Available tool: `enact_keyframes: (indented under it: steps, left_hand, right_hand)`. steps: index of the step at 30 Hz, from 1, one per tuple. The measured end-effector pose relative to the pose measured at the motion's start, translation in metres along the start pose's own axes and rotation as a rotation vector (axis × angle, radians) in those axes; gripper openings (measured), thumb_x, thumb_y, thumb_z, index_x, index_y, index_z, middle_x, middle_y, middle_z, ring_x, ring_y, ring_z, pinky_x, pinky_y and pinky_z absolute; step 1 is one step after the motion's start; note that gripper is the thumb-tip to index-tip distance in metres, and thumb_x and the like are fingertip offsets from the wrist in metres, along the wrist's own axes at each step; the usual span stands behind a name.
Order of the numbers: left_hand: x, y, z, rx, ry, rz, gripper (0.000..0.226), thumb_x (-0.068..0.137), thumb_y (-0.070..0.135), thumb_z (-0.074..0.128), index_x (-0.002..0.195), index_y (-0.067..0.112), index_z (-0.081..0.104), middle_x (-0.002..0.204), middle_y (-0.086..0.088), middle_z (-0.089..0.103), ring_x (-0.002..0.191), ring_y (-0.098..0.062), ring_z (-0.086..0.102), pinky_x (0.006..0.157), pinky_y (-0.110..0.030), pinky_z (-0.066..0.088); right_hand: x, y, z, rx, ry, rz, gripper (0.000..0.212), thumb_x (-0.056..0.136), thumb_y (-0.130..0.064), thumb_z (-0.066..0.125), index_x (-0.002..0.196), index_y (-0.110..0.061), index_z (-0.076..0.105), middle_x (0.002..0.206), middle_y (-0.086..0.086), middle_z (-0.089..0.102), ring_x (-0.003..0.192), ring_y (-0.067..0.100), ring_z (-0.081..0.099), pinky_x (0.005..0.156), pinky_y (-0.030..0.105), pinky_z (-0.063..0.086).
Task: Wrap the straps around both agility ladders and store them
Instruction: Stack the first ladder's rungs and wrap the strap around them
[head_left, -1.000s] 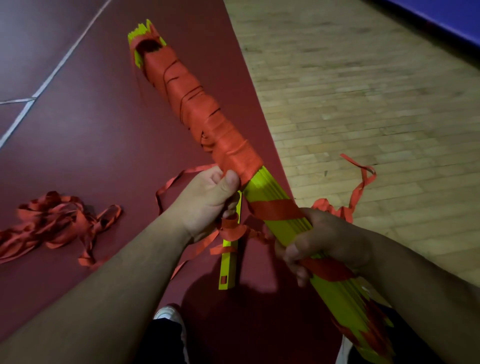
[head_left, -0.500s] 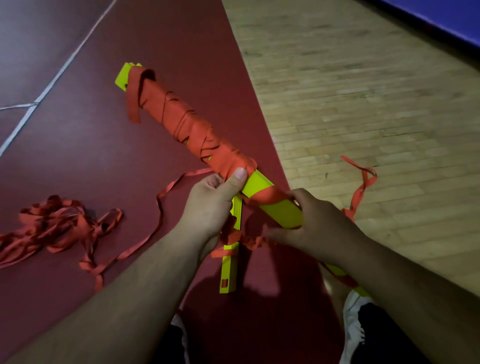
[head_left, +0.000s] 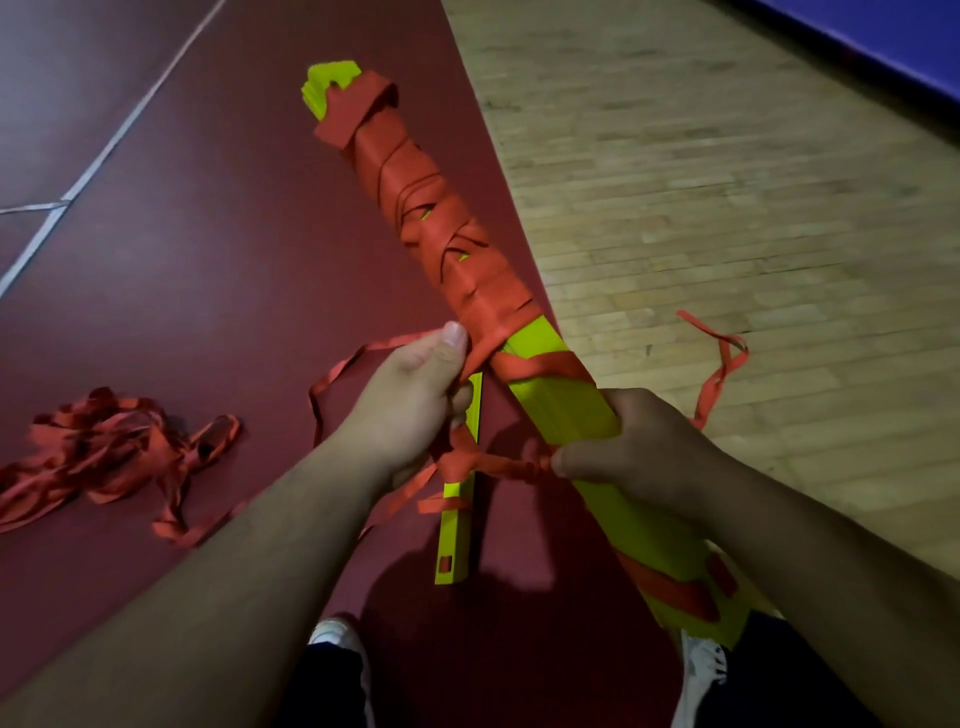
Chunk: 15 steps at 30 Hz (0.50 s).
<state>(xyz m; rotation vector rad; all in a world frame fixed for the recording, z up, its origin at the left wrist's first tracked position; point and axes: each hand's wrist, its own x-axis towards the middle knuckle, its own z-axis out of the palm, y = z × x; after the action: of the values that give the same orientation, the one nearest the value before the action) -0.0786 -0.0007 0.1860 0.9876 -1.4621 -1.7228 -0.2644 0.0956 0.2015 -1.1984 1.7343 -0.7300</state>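
A bundle of yellow-green ladder rungs (head_left: 558, 400) slants from the lower right up to the top centre. Red strap wrapping (head_left: 441, 228) covers its far half. My left hand (head_left: 410, 400) grips the red strap just below that wrapping, thumb up against the bundle. My right hand (head_left: 639, 447) holds the bundle's bare middle from the right, fingers curled round it. One loose yellow-green rung (head_left: 457, 525) hangs down between my hands, tied on by a knotted strap (head_left: 488, 462). A slack strap tail (head_left: 719, 369) trails to the right over the wood floor.
A tangled heap of red strap (head_left: 104, 452) lies on the dark red floor (head_left: 218, 260) at the left. A white court line (head_left: 104, 156) crosses the upper left. Pale wood flooring (head_left: 727, 182) fills the right. My shoes (head_left: 337, 634) show at the bottom.
The bundle's far end has swung right and up. My right hand has shifted along the bundle's middle; my left hand keeps its hold on the strap.
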Motion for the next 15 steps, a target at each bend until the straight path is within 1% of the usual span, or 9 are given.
enact_keyframes:
  steps: [2, 4, 5, 7, 9, 11, 12, 14, 15]
  left_hand:
    - [-0.001, 0.001, 0.003, -0.087, -0.009, -0.048, 0.042, 0.087, 0.056, 0.043, 0.08, 0.015, 0.05, 0.055, 0.0, 0.038, 0.044, -0.01, 0.031, 0.044, -0.023, 0.03]
    - [-0.003, 0.003, 0.007, -0.096, -0.038, -0.085, 0.05, 0.081, 0.066, 0.042, 0.078, 0.016, 0.05, 0.052, 0.002, 0.037, 0.043, -0.01, 0.031, 0.043, -0.021, 0.03]
    - [-0.005, 0.004, 0.008, -0.092, -0.058, -0.083, 0.055, 0.077, 0.071, 0.04, 0.077, 0.017, 0.049, 0.051, 0.003, 0.036, 0.043, -0.009, 0.03, 0.042, -0.021, 0.029]
    - [-0.005, 0.004, 0.007, -0.098, -0.106, -0.016, 0.058, 0.069, 0.079, 0.043, 0.07, 0.021, 0.051, 0.05, 0.007, 0.034, 0.043, -0.007, 0.029, 0.042, -0.02, 0.028]
    - [-0.004, 0.004, 0.003, -0.086, -0.149, 0.077, 0.056, 0.063, 0.082, 0.059, 0.065, 0.026, 0.056, 0.052, 0.009, 0.036, 0.045, -0.005, 0.029, 0.044, -0.019, 0.027]
    - [-0.005, 0.005, -0.001, -0.046, -0.169, 0.104, 0.05, 0.061, 0.078, 0.071, 0.068, 0.028, 0.063, 0.053, 0.012, 0.042, 0.045, -0.004, 0.033, 0.045, -0.021, 0.025]
    - [-0.006, 0.009, -0.001, -0.026, -0.171, 0.106, 0.045, 0.063, 0.074, 0.071, 0.068, 0.03, 0.066, 0.053, 0.014, 0.045, 0.045, -0.003, 0.035, 0.046, -0.021, 0.026]
    - [-0.01, 0.014, 0.003, -0.027, -0.174, 0.101, 0.033, 0.077, 0.059, 0.06, 0.062, 0.031, 0.069, 0.048, 0.013, 0.051, 0.042, 0.001, 0.042, 0.044, -0.014, 0.031]
    - [-0.012, 0.016, 0.006, -0.049, -0.166, 0.09, 0.034, 0.081, 0.047, 0.051, 0.057, 0.03, 0.069, 0.045, 0.011, 0.052, 0.039, 0.002, 0.045, 0.043, -0.011, 0.034]
  right_hand:
    - [-0.003, -0.001, 0.003, 0.111, -0.065, -0.011, 0.031, 0.057, -0.029, 0.081, 0.085, -0.02, 0.074, 0.076, 0.005, 0.074, 0.071, 0.025, 0.071, 0.067, 0.045, 0.057]
    - [-0.006, -0.003, 0.006, 0.289, -0.157, -0.007, 0.023, 0.059, -0.021, 0.076, 0.082, -0.015, 0.073, 0.069, 0.006, 0.068, 0.062, 0.023, 0.066, 0.056, 0.036, 0.054]
    - [-0.008, -0.004, 0.007, 0.364, -0.207, 0.003, 0.017, 0.06, -0.018, 0.073, 0.078, -0.017, 0.074, 0.066, 0.006, 0.066, 0.058, 0.022, 0.063, 0.053, 0.032, 0.052]
    - [-0.009, -0.007, 0.006, 0.446, -0.295, 0.021, 0.01, 0.062, -0.017, 0.07, 0.068, -0.024, 0.074, 0.063, 0.006, 0.063, 0.052, 0.02, 0.06, 0.048, 0.029, 0.05]
    - [-0.007, -0.006, 0.004, 0.483, -0.36, 0.028, 0.01, 0.06, -0.018, 0.071, 0.069, -0.022, 0.073, 0.063, 0.008, 0.061, 0.049, 0.022, 0.058, 0.047, 0.028, 0.048]
    - [-0.005, -0.003, 0.001, 0.49, -0.404, 0.029, 0.028, 0.053, -0.023, 0.076, 0.079, -0.014, 0.071, 0.066, 0.012, 0.06, 0.052, 0.023, 0.058, 0.047, 0.029, 0.049]
    - [-0.003, -0.001, 0.001, 0.488, -0.414, 0.03, 0.036, 0.051, -0.027, 0.076, 0.083, -0.011, 0.069, 0.067, 0.013, 0.06, 0.053, 0.023, 0.058, 0.047, 0.029, 0.049]
    - [-0.002, 0.001, 0.001, 0.496, -0.419, 0.032, 0.04, 0.05, -0.028, 0.076, 0.085, -0.01, 0.068, 0.067, 0.013, 0.06, 0.054, 0.022, 0.058, 0.046, 0.029, 0.049]
    - [-0.002, 0.001, 0.001, 0.495, -0.418, 0.034, 0.036, 0.052, -0.026, 0.076, 0.083, -0.011, 0.07, 0.067, 0.013, 0.061, 0.054, 0.022, 0.059, 0.046, 0.028, 0.049]
